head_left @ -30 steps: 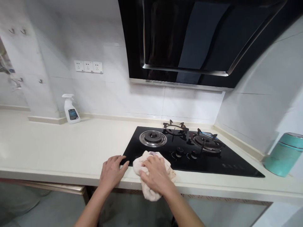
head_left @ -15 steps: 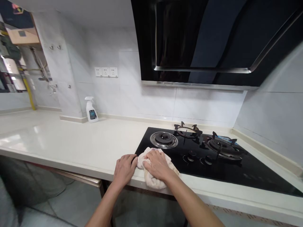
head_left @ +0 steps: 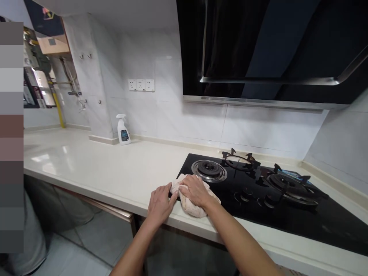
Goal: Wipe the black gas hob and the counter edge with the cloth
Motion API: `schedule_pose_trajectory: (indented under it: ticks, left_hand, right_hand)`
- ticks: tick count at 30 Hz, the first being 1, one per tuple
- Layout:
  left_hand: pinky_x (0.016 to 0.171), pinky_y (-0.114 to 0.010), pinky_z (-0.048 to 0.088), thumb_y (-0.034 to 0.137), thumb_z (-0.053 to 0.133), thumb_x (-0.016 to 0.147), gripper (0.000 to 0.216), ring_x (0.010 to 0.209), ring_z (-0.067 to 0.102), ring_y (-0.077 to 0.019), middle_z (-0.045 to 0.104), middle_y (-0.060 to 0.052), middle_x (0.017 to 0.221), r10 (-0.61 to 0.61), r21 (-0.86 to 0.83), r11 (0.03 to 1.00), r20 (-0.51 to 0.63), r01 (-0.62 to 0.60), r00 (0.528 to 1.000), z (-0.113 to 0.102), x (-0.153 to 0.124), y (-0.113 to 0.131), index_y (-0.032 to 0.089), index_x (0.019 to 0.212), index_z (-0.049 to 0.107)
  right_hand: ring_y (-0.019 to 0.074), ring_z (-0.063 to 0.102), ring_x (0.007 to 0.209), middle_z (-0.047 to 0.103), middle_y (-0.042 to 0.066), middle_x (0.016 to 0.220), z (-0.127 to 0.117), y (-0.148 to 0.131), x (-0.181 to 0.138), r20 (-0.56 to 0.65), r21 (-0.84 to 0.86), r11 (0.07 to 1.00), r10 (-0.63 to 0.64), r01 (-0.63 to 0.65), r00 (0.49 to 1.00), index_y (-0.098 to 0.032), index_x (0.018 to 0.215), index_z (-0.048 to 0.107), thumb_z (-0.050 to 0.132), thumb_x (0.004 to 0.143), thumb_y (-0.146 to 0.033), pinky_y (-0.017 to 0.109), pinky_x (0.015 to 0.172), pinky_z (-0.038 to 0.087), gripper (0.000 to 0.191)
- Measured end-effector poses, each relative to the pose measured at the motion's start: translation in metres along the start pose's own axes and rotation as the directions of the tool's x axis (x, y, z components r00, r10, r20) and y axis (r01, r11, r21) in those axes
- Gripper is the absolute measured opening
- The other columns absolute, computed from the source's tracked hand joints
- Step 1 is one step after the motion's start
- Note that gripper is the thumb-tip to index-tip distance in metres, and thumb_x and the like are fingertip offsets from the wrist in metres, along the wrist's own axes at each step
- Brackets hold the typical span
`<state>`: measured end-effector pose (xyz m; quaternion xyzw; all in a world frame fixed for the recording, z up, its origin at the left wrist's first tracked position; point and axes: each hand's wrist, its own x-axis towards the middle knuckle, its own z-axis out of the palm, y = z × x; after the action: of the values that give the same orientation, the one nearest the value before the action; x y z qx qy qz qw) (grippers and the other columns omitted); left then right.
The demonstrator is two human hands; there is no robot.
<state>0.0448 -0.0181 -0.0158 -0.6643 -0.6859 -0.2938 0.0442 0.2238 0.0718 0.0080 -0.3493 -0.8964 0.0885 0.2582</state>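
Note:
My right hand [head_left: 195, 190] presses down on a crumpled beige cloth [head_left: 193, 207] at the front left corner of the black glass gas hob [head_left: 287, 214]. Its fingers curl over the cloth and grip it. My left hand [head_left: 160, 203] lies flat on the cream countertop [head_left: 94, 168] just left of the cloth, fingers stretched out, fingertips touching the cloth's edge. The hob's left burner [head_left: 209, 170] sits right behind the cloth.
A white spray bottle [head_left: 123, 130] stands at the back wall to the left. A loose pan support [head_left: 240, 159] rests between the burners, and the right burner [head_left: 289, 183] has its own. Knobs [head_left: 253, 196] sit on the hob's front. A black range hood [head_left: 273, 50] hangs overhead.
The view has swung to the left. My right hand has slid the cloth up onto the hob's front left corner, and my left hand has closed in on the cloth's edge.

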Motion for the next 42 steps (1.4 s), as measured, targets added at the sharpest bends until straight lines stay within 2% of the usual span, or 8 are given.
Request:
schedule_pose_trajectory:
  ticks: [6, 9, 15, 18, 22, 28, 34, 42]
  left_hand:
    - [0.120, -0.061, 0.036, 0.057, 0.056, 0.095, 0.069, 0.155, 0.033, -0.0366, 0.036, -0.019, 0.166, -0.022, -0.094, 0.995, -0.057, 0.017, 0.998, 0.002, 0.005, 0.002, 0.025, 0.154, 0.043]
    - [0.122, -0.062, 0.033, 0.057, 0.065, 0.089, 0.073, 0.156, 0.029, -0.0388, 0.033, -0.018, 0.168, 0.078, -0.117, 0.989, -0.096, -0.089, 0.992, 0.002, 0.015, 0.010, 0.027, 0.152, 0.046]
    - [0.123, -0.055, 0.036, 0.066, 0.063, 0.089, 0.085, 0.154, 0.036, -0.0324, 0.040, -0.014, 0.166, 0.339, -0.179, 0.934, 0.181, -0.308, 0.923, 0.005, 0.032, 0.043, 0.028, 0.159, 0.035]
    - [0.119, -0.063, 0.037, 0.076, 0.069, 0.079, 0.085, 0.147, 0.043, -0.0374, 0.050, -0.011, 0.160, 0.351, -0.164, 0.934, 0.244, -0.318, 0.904, 0.013, 0.032, 0.057, 0.035, 0.150, 0.049]
    - [0.115, -0.076, 0.029, 0.089, 0.063, 0.071, 0.090, 0.148, 0.036, -0.0482, 0.045, -0.013, 0.162, 0.296, -0.133, 0.954, 0.274, -0.269, 0.915, 0.029, 0.030, 0.073, 0.037, 0.144, 0.057]
    - [0.118, -0.079, 0.017, 0.097, 0.047, 0.071, 0.099, 0.152, 0.024, -0.0527, 0.036, -0.015, 0.167, 0.187, -0.133, 0.980, 0.338, -0.149, 0.922, 0.046, 0.041, 0.088, 0.036, 0.149, 0.053]
    - [0.123, -0.071, 0.019, 0.099, 0.040, 0.071, 0.095, 0.156, 0.024, -0.0416, 0.035, -0.004, 0.170, 0.110, -0.094, 0.992, 0.395, -0.079, 0.912, 0.041, 0.077, 0.058, 0.044, 0.149, 0.049]
    - [0.121, -0.068, 0.025, 0.090, 0.038, 0.083, 0.081, 0.152, 0.032, -0.0376, 0.042, -0.005, 0.166, -0.182, 0.116, 0.981, 0.271, 0.156, 0.945, 0.019, 0.094, -0.032, 0.043, 0.148, 0.050]
  right_hand:
    - [0.0220, 0.051, 0.127, 0.062, 0.008, 0.135, 0.000, 0.000, -0.001, -0.019, 0.154, 0.986, 0.075, -0.071, 0.997, -0.025, 0.133, 0.054, 0.032, 0.108, -0.048, 0.045, 0.112, 0.034, 0.041]
    - [0.0218, 0.053, 0.130, 0.060, 0.011, 0.142, -0.004, 0.002, -0.004, -0.021, 0.244, 0.964, 0.116, -0.108, 0.993, -0.023, 0.142, 0.047, 0.025, 0.108, -0.052, 0.045, 0.113, 0.037, 0.049]
    - [0.0179, 0.047, 0.142, 0.049, 0.012, 0.153, -0.024, 0.012, -0.046, -0.060, 0.364, 0.925, 0.142, -0.111, 0.988, -0.025, 0.147, 0.044, 0.016, 0.107, -0.059, 0.038, 0.118, 0.039, 0.060]
    - [0.0240, 0.046, 0.144, 0.045, 0.014, 0.155, -0.030, 0.022, -0.089, -0.090, 0.290, 0.941, 0.211, -0.177, 0.973, -0.024, 0.139, 0.055, 0.031, 0.103, -0.061, 0.043, 0.120, 0.038, 0.057]
    - [0.0330, 0.040, 0.149, 0.048, 0.014, 0.156, -0.018, 0.037, -0.140, -0.218, 0.014, 0.957, 0.287, -0.291, 0.933, -0.026, 0.133, 0.062, 0.038, 0.099, -0.062, 0.059, 0.125, 0.028, 0.054]
    - [0.0345, 0.048, 0.142, 0.057, 0.015, 0.146, 0.009, 0.049, -0.156, -0.327, -0.114, 0.937, 0.277, -0.329, 0.904, -0.026, 0.142, 0.054, 0.030, 0.101, -0.059, 0.060, 0.121, 0.034, 0.058]
    - [0.0355, 0.046, 0.144, 0.055, 0.013, 0.151, 0.008, 0.069, -0.161, -0.284, -0.124, 0.906, 0.358, -0.404, 0.889, -0.023, 0.143, 0.057, 0.030, 0.100, -0.067, 0.061, 0.119, 0.035, 0.066]
    - [0.0372, 0.046, 0.145, 0.056, 0.007, 0.153, 0.008, 0.089, -0.163, -0.143, -0.158, 0.898, 0.391, -0.411, 0.909, -0.030, 0.139, 0.064, 0.036, 0.097, -0.073, 0.063, 0.116, 0.041, 0.067]
